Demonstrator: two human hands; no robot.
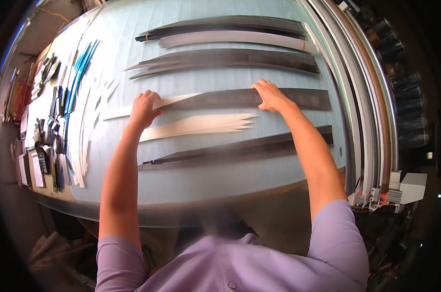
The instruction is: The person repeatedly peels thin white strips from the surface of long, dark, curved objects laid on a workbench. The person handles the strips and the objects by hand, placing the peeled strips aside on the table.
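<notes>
A long dark grey strip [298,99] lies crosswise on the table, its left end tapering to a slanted point. Against that slanted end a pale pointed strip [176,100] shows, running out to the left. My left hand [145,109] is closed on the pale strip near the dark one's tip, fingers curled over the far edge and thumb on the near side. Farther right, my right hand [273,96] grips the dark strip, fingers at its far edge and thumb at the near one. Just nearer to me are cream strips [198,125] with jagged, pointed right ends.
Dark strip bundles [230,59] lie farther off, beside a white bundle [235,40]; another dark bundle [240,148] lies nearer me. Blue strips [79,65], loose white strips [82,155] and a calculator [41,163] are at the left. Long rails [364,97] border the table's right side.
</notes>
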